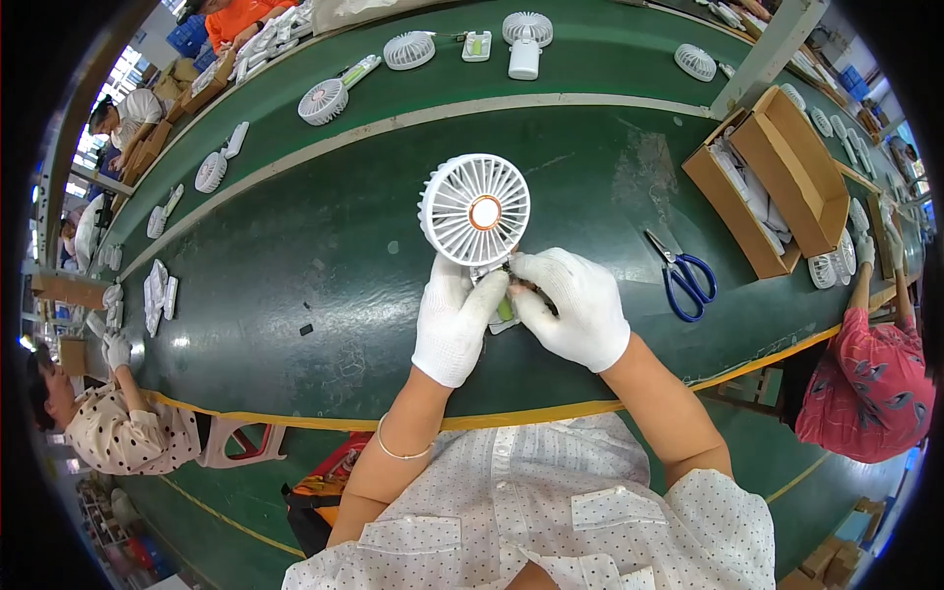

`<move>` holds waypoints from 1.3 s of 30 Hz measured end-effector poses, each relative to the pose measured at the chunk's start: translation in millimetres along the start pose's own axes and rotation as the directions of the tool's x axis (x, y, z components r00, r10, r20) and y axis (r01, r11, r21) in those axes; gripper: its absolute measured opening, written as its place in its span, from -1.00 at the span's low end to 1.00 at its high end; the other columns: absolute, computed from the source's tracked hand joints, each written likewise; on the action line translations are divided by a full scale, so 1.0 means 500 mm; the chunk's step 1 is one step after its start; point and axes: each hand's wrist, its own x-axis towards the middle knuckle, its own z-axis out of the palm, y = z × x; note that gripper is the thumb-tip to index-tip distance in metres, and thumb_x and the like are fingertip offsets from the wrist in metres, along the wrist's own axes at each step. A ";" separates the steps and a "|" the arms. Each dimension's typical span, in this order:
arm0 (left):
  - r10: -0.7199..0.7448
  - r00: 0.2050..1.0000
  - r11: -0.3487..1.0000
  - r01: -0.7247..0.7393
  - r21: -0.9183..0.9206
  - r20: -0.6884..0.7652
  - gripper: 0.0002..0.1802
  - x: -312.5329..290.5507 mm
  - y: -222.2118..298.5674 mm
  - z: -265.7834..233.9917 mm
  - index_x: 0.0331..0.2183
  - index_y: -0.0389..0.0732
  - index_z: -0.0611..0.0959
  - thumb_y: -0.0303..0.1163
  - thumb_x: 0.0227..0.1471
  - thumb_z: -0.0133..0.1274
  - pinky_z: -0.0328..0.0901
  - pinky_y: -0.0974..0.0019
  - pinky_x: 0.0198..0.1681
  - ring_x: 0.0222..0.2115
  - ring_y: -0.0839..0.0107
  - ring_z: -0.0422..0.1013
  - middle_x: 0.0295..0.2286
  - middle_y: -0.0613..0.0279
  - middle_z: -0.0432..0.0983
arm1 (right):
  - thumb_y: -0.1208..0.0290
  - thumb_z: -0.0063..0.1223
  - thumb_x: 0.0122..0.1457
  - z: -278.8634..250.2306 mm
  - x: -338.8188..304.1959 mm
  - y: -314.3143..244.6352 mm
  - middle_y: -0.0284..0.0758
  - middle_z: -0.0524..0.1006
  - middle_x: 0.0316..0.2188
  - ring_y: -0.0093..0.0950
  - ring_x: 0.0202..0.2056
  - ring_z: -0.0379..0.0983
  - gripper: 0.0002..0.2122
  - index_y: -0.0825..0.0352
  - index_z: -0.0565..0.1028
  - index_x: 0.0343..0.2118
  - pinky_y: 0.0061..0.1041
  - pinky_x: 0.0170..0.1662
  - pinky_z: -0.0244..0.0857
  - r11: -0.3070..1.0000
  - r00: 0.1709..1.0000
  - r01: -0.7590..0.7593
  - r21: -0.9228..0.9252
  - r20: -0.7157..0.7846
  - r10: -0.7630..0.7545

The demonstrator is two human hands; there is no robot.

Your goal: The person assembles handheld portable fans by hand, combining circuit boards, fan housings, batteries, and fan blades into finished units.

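A white handheld fan (462,202) with a round grille and a copper-ringed hub is held up in front of me over the green table. White knit gloves cover both hands. My left hand (448,320) grips the fan below its head, thumb pressed on the neck. Close beside it, my right hand (575,305) has its thumb and fingertips pinched together at the fan's handle. What lies between those fingertips is too small to make out. Below them, part of the opened handle shows a green battery (505,311). The fingers hide most of the handle.
Blue-handled scissors (691,280) lie right of my hands. Beyond them stands a cardboard box (733,211) with white parts. Several fans, one a white fan (323,101), sit on the raised belt behind. A small black piece (306,330) lies left. Co-workers sit at both sides.
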 end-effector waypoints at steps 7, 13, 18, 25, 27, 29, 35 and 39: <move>-0.099 0.993 0.993 0.103 -0.061 0.069 -0.55 0.001 0.004 -0.011 0.10 -0.39 0.35 -0.51 0.18 -0.08 0.28 0.30 0.10 -0.01 0.38 0.40 -0.01 0.05 0.45 | 0.57 0.25 -0.04 -0.001 0.004 -0.002 -0.25 0.53 -0.48 -0.25 -0.46 0.51 -0.77 0.29 0.51 -0.28 -0.34 -0.41 0.38 0.995 0.999 0.030 -0.093 0.030 -0.027; -0.316 0.936 0.871 0.352 -0.342 0.157 -0.58 -0.002 -0.001 -0.019 0.09 -0.42 0.39 -0.46 0.23 -0.12 0.39 0.34 -0.09 -0.10 0.40 0.46 -0.04 0.08 0.46 | 0.58 0.24 -0.05 -0.004 0.006 -0.003 -0.27 0.51 -0.49 -0.24 -0.47 0.49 -0.76 0.29 0.50 -0.28 -0.33 -0.42 0.37 0.994 0.998 0.056 -0.095 0.014 -0.055; -0.275 0.954 0.790 0.294 -0.537 0.117 -0.58 0.008 -0.029 -0.031 0.11 -0.37 0.36 -0.42 0.28 -0.21 0.34 0.12 0.12 0.03 0.17 0.41 0.02 -0.05 0.41 | 0.40 0.33 -0.09 0.003 0.010 -0.015 -0.22 0.49 -0.33 -0.21 -0.30 0.48 -0.55 0.29 0.46 -0.09 -0.28 -0.26 0.38 0.993 0.987 -0.049 -0.105 0.145 0.064; -0.273 0.962 0.740 0.202 -0.642 -0.012 -0.61 0.015 -0.031 -0.024 0.11 -0.29 0.37 -0.44 0.27 -0.18 0.26 0.06 0.19 0.07 0.19 0.36 0.03 -0.01 0.40 | 0.34 0.39 -0.21 0.022 0.013 -0.031 -0.13 0.42 -0.09 -0.13 -0.07 0.39 -0.26 0.32 0.34 0.14 -0.23 0.00 0.31 0.986 0.981 -0.049 -0.157 0.176 0.076; -0.258 0.966 0.735 0.189 -0.651 -0.011 -0.61 0.015 -0.030 -0.021 0.11 -0.29 0.37 -0.45 0.27 -0.18 0.26 0.07 0.19 0.07 0.20 0.36 0.02 -0.01 0.40 | 0.38 0.37 -0.20 0.032 0.009 -0.026 -0.12 0.41 -0.07 -0.13 -0.06 0.39 -0.27 0.32 0.34 0.14 -0.23 0.00 0.32 0.987 0.984 -0.065 -0.148 0.153 0.088; -0.243 0.970 0.729 0.176 -0.661 -0.010 -0.61 0.013 -0.032 -0.022 0.11 -0.29 0.37 -0.45 0.27 -0.17 0.25 0.08 0.18 0.06 0.21 0.36 0.01 0.00 0.40 | 0.42 0.35 -0.19 0.037 0.008 -0.028 -0.11 0.40 -0.06 -0.13 -0.05 0.38 -0.29 0.31 0.34 0.14 -0.24 0.01 0.32 0.987 0.986 -0.082 -0.140 0.129 0.101; -0.264 0.965 0.686 0.191 -0.702 0.004 -0.61 0.011 -0.033 -0.024 0.10 -0.31 0.36 -0.45 0.26 -0.14 0.29 0.13 0.11 0.01 0.25 0.38 -0.02 0.03 0.41 | 0.55 0.26 -0.12 0.039 0.007 -0.017 -0.19 0.47 -0.17 -0.14 -0.15 0.43 -0.59 0.29 0.52 -0.11 -0.30 -0.09 0.37 0.996 0.997 0.032 -0.085 -0.067 -0.038; -0.232 0.973 0.758 0.178 -0.627 -0.005 -0.60 0.007 -0.030 -0.022 0.09 -0.37 0.36 -0.45 0.25 -0.12 0.31 0.12 0.07 0.00 0.22 0.40 -0.03 0.00 0.43 | 0.56 0.25 -0.05 0.034 0.001 -0.010 -0.22 0.48 -0.23 -0.25 -0.20 0.47 -0.83 0.30 0.56 -0.34 -0.37 -0.14 0.38 0.994 0.993 -0.103 0.043 -0.050 0.105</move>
